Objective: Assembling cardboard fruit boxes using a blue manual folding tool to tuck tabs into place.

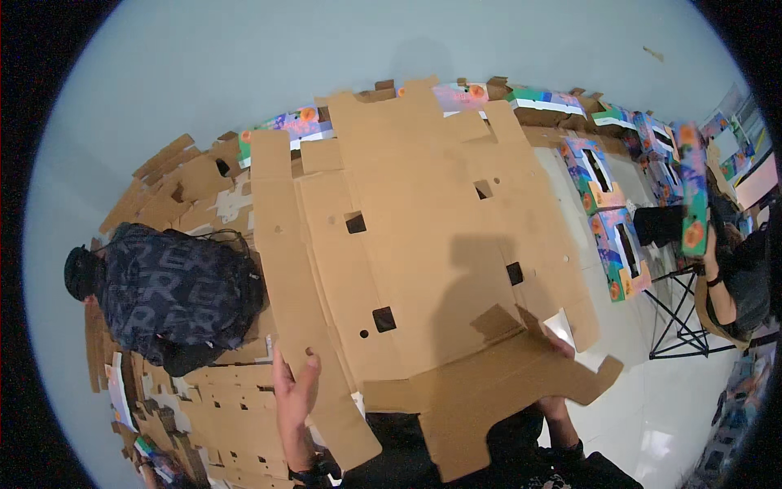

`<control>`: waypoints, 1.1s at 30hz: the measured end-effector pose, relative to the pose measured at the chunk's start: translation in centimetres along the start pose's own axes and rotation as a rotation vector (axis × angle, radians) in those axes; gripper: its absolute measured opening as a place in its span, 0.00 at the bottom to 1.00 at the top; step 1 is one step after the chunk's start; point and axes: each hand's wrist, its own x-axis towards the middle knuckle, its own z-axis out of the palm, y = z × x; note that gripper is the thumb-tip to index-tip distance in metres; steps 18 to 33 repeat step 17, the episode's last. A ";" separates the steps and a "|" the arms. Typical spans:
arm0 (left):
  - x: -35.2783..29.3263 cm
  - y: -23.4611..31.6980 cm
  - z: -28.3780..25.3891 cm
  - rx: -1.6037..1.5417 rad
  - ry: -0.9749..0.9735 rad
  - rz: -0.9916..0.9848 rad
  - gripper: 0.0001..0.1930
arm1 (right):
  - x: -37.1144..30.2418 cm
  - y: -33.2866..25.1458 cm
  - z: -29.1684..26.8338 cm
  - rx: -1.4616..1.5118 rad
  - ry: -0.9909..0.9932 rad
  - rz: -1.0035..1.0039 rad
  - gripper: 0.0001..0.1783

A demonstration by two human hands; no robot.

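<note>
A large die-cut sheet of brown cardboard [415, 244] fills the middle of the view, with several square cut-outs, small round holes and creases. My left hand [297, 391] holds its left edge low down, thumb over the front face and fingers along the edge. A narrow flap [497, 375] folds across the near right part of the sheet. My right hand [559, 344] grips the right side near this flap, which hides most of the palm and fingers. The lower end of the sheet hangs in front of my dark clothing.
Left stands a dark patterned backpack-like shape [183, 285] among stacked cardboard sheets [187, 187]. At right, a seated person [733, 285] holds a colourful printed box [693, 187]. Printed cartons [621, 253] line the pale floor [652, 407] beside a black folding frame [680, 326]. A pale wall [326, 49] rises behind.
</note>
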 end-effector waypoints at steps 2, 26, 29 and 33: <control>1.2 -0.6 0.5 0.028 0.050 -0.090 0.27 | 0.5 -0.9 -0.2 0.050 -0.086 0.090 0.38; 1.7 1.8 5.0 -0.332 0.172 -0.424 0.25 | 1.3 -1.8 0.4 -0.288 -0.191 -0.041 0.16; 1.7 1.8 5.0 -0.332 0.172 -0.424 0.25 | 1.3 -1.8 0.4 -0.288 -0.191 -0.041 0.16; 1.7 1.8 5.0 -0.332 0.172 -0.424 0.25 | 1.3 -1.8 0.4 -0.288 -0.191 -0.041 0.16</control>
